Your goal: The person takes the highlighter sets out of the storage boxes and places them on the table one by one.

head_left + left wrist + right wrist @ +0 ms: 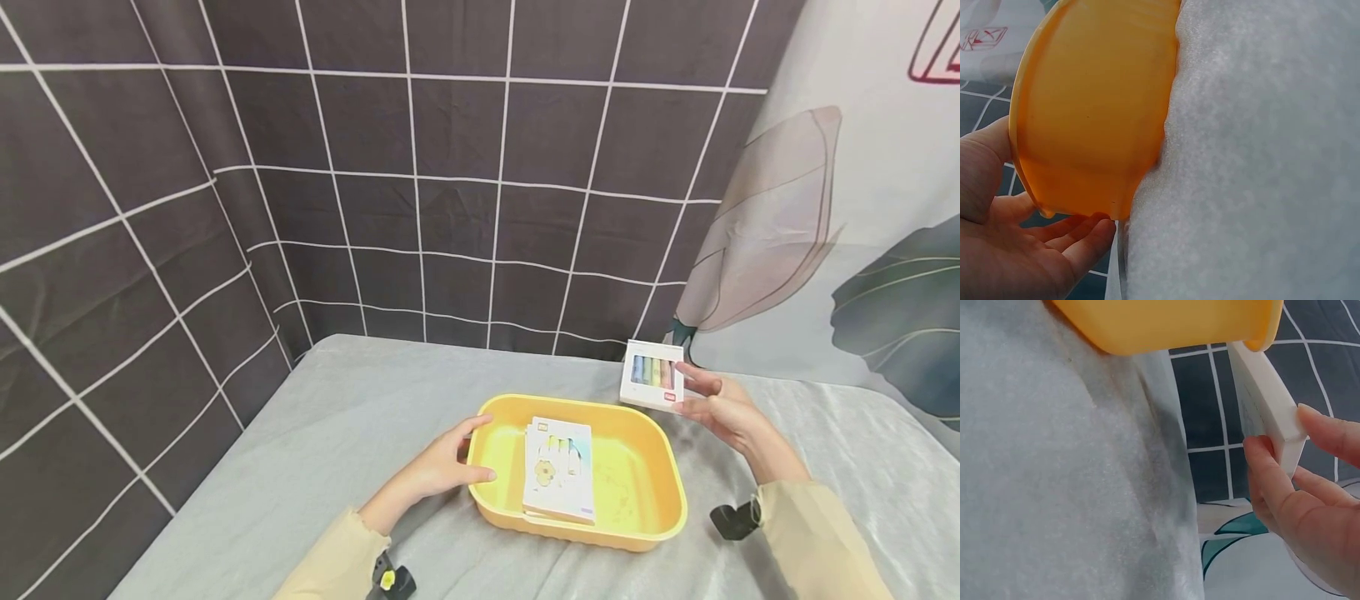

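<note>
A yellow plastic basin [641,533] stands on the grey cloth, and my left hand [442,462] grips its left end. In the left wrist view, the thumb is at the basin's rim [1014,125] and the fingers touch its outer wall. Inside the basin lies a white box [558,479] with a printed yellow figure; a second edge shows beneath it. My right hand [723,408] pinches a thin white box [651,398] by its right edge, beyond the basin's back right corner. Several coloured sticks show through that box's window. The right wrist view shows thumb and fingers on opposite faces of the box [1272,403].
The grey cloth [345,408] covers a flat surface around the basin. Behind and to the left hangs a dark curtain [457,208] with a white grid. A pale curtain [795,317] with leaf prints hangs at the right.
</note>
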Demonstrator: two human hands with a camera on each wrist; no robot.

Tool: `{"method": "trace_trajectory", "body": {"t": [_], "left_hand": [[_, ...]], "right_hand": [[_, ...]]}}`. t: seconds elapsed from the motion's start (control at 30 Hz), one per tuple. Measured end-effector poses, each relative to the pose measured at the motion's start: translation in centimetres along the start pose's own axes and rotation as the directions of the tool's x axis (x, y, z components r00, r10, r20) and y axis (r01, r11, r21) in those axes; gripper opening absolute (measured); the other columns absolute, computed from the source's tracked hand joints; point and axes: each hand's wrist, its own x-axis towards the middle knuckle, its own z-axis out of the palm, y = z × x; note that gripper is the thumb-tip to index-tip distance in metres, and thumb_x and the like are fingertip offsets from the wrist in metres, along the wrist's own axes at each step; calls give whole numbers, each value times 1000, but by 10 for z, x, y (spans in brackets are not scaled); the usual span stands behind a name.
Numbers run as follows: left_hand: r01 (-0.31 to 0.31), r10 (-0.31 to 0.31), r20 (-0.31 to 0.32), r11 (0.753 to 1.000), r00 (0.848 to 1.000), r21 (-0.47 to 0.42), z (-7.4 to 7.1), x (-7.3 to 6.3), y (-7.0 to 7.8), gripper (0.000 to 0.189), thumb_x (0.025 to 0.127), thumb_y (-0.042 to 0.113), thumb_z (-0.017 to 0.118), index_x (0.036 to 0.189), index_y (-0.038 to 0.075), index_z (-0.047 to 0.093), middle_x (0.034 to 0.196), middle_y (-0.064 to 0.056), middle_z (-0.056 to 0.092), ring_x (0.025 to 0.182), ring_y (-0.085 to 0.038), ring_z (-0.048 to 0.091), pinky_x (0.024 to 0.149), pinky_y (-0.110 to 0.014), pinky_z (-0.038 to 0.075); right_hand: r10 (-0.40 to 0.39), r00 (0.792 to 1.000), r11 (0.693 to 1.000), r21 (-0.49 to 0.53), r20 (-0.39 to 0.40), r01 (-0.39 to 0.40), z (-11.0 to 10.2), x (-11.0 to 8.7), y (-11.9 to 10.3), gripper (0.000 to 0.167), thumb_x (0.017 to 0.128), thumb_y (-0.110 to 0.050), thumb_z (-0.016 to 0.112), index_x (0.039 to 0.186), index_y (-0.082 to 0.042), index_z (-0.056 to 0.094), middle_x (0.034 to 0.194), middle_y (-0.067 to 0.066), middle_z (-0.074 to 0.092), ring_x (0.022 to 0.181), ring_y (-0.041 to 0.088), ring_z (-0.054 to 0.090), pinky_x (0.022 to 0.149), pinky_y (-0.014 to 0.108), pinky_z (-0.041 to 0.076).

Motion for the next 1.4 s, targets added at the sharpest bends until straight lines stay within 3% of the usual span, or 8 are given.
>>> {"method": "trace_trajectory", "body": {"t": [0.27,0.57,0.73,0.83,1.0,1.2,1.4], "left_hand": [[-3,3,-2,1000,1000,3,0,0,-1,76,74,18,74,138,7,35,125,-20,51,110,-30,53,92,-44,42],[2,-2,0,1000,1000,0,0,0,1,76,74,17,73,139,7,34,125,-20,51,110,-30,53,92,-43,43],[5,-5,0,1000,1000,-2,0,0,1,76,74,17,73,139,7,35,124,-20,51,109,-29,53,91,-43,43],[8,-8,3,1000,1000,-10,0,1,1,76,75,17,73,139,7,34,124,-20,51,109,-29,53,91,-42,43],[2,-2,3,1000,1000,-11,-1,1,0,76,74,17,73,139,7,34,123,-21,52,109,-30,54,90,-42,44],[0,0,4,1000,1000,-6,-1,1,0,76,74,17,73,139,7,34,125,-21,51,110,-31,53,90,-43,44],[2,-2,5,1000,1000,-14,-1,0,0,76,74,17,74,139,7,34,124,-21,51,110,-31,53,90,-43,44]], "right_hand": [[3,1000,1000,1,7,-3,-2,3,4,80,76,16,54,141,9,8,141,38,0,83,1,57,75,22,51],[-9,1000,1000,24,12,9,-6,4,11,71,73,15,57,137,-13,42,139,38,5,84,3,59,75,23,51],[-17,999,999,34,30,16,-8,5,14,69,73,16,56,130,-21,49,139,39,2,84,3,58,75,22,51],[-8,999,999,31,34,7,-8,6,16,71,73,16,54,133,-20,46,140,38,1,84,3,58,75,21,51],[20,1000,1000,9,19,-21,-8,7,18,78,72,17,53,142,-8,29,141,38,0,84,2,57,75,21,50],[51,999,999,-15,0,-51,-10,7,19,80,72,16,53,143,-6,24,141,38,-1,83,1,56,75,19,50],[77,997,997,-25,14,-76,-11,9,20,81,72,19,50,141,5,12,141,39,-4,83,2,56,75,20,50]]}}
